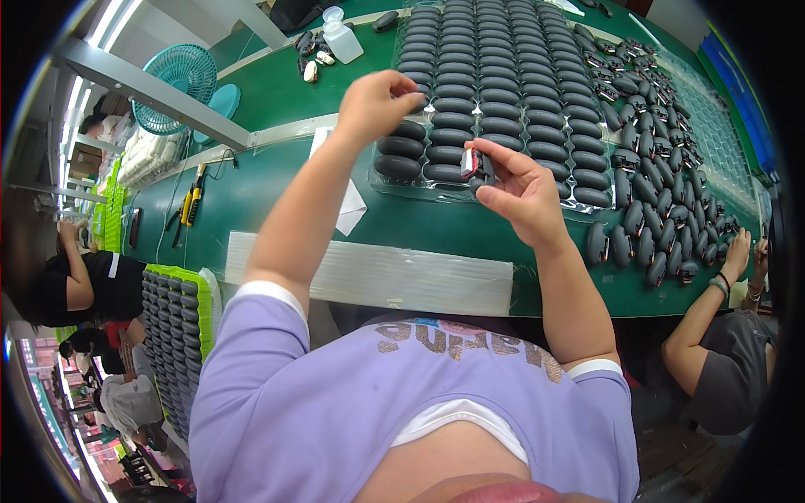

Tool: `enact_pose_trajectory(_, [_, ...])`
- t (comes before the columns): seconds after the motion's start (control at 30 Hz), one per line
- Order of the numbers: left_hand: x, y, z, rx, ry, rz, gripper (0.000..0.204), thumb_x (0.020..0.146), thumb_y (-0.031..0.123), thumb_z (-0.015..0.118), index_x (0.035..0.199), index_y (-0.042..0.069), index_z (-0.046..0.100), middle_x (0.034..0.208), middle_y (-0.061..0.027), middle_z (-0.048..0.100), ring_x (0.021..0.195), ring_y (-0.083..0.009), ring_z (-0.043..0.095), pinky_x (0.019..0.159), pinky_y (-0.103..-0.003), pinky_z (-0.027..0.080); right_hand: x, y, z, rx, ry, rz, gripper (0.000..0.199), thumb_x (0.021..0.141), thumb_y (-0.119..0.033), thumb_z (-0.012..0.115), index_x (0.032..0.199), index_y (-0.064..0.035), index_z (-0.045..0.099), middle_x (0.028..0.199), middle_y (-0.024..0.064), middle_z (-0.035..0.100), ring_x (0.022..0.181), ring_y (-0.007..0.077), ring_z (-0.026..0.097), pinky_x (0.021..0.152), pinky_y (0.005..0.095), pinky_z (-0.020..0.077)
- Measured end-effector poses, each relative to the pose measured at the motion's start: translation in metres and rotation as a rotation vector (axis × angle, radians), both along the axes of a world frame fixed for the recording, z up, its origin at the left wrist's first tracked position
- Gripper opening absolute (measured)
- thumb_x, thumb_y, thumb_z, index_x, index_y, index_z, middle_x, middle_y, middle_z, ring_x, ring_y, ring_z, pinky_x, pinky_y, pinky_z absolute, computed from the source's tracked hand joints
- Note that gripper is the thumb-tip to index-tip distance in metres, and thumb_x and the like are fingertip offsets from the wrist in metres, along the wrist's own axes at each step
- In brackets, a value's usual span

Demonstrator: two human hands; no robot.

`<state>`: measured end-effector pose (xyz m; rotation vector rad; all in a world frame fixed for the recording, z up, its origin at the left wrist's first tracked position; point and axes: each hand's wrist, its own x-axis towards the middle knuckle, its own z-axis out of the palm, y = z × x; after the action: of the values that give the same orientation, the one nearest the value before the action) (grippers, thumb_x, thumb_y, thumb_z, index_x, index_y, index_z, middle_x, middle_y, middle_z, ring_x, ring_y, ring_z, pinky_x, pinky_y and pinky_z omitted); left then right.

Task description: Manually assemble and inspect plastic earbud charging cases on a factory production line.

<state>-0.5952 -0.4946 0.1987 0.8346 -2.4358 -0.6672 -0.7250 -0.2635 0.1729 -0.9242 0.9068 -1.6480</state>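
My left hand (375,107) reaches over the left column of a clear plastic tray (379,186). Its fingers are closed at a dark grey oval shell (422,104), mostly hidden by the hand. Rows of similar oval shells (453,120) fill the tray's pockets. Nearer to me, my right hand (528,194) pinches a small dark grey part with a white block and red wires (475,168) between thumb and fingers. It is held just above the tray's near edge. To the right lies a large heap of loose dark grey parts (650,180), some showing orange bits.
A white strip (369,272) runs along the near edge of the green table (285,189). Yellow-handled pliers (194,197), a teal fan (174,84) and a white bottle (341,40) stand or lie leftward. A co-worker's hand (738,254) touches the heap at right. A filled green crate (201,310) sits at left.
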Motion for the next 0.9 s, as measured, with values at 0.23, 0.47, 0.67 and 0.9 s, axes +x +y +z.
enact_pose_trajectory(0.23, [-0.015, -0.031, -0.003, -0.281, -0.496, -0.02, 0.032, 0.071, 0.018, 0.077, 0.101, 0.014, 0.069, 0.106, -0.0083, 0.061, 0.1, -0.0276, 0.061, 0.086, -0.037, 0.049, -0.007, -0.003, -0.005, 0.026, -0.048, 0.011, 0.064, 0.074, 0.003, 0.07, 0.133, 0.0065, 0.046, 0.125, 0.0123, 0.055, 0.114, 0.0162, 0.053, 0.097, 0.0285, 0.0438])
enact_pose_trajectory(0.47, [0.037, 0.051, 0.007, 0.768, 0.481, -0.134, 0.038, 0.079, 0.003, 0.073, 0.112, -0.002, 0.054, 0.098, -0.0099, 0.065, 0.077, -0.0155, 0.067, 0.067, -0.027, 0.056, 0.001, -0.002, -0.006, 0.011, -0.012, -0.047, 0.071, 0.071, 0.006, 0.073, 0.135, 0.0069, 0.042, 0.127, 0.0123, 0.052, 0.116, 0.0178, 0.052, 0.101, 0.0304, 0.0423])
enact_pose_trajectory(0.67, [0.061, 0.112, -0.039, 1.199, 0.825, -0.385, 0.038, 0.082, 0.004, 0.071, 0.116, -0.001, 0.054, 0.125, -0.0172, 0.054, 0.103, -0.022, 0.062, 0.083, -0.034, 0.056, 0.014, -0.005, -0.009, -0.044, 0.114, -0.007, 0.067, 0.07, 0.002, 0.078, 0.13, 0.002, 0.049, 0.122, 0.009, 0.051, 0.114, 0.0183, 0.052, 0.1, 0.0355, 0.0459])
enact_pose_trajectory(0.9, [0.061, 0.102, -0.057, 1.165, 0.77, -0.503, 0.044, 0.076, -0.002, 0.074, 0.115, 0.002, 0.054, 0.134, -0.0178, 0.047, 0.114, -0.0231, 0.055, 0.091, -0.035, 0.053, 0.014, -0.003, -0.009, -0.012, 0.409, -0.011, 0.075, 0.067, -0.004, 0.081, 0.133, 0.0003, 0.047, 0.125, 0.0073, 0.045, 0.116, 0.0193, 0.05, 0.1, 0.0341, 0.044])
